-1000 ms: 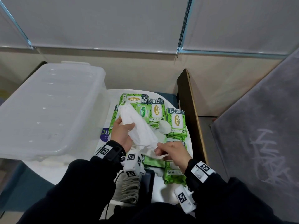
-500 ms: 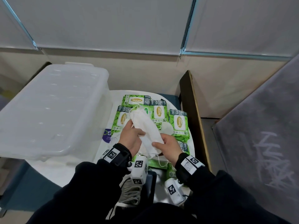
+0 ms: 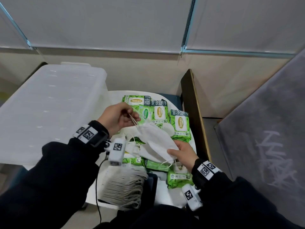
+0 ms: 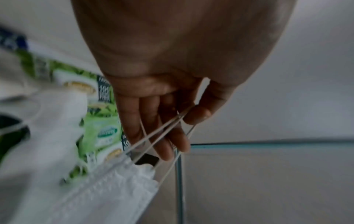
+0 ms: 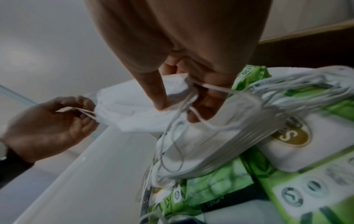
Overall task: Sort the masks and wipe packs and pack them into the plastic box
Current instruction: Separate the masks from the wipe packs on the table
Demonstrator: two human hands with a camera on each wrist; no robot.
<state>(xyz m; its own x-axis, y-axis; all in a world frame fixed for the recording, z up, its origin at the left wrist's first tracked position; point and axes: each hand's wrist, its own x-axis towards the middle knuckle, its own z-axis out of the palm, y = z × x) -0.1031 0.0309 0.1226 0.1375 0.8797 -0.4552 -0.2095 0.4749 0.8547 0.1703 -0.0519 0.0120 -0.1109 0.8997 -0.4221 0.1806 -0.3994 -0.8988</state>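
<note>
A white folded mask hangs stretched between my two hands above the pile. My left hand pinches its ear loop between thumb and fingers. My right hand grips the mask's other end, thumb on top. Under them, several green wipe packs lie on the round white table. A stack of white masks rests near my lap, and another bundle of masks lies on the packs. The clear plastic box stands at the left, lid on.
A dark wooden board stands on edge along the table's right side. A grey panel with scrawled marks fills the right. A beige wall runs behind the table. My black sleeves cover the near edge.
My hands have drawn apart: the left moved up and left onto the ear loop, the right moved right and down. The mask now lies stretched out between them instead of upright.
</note>
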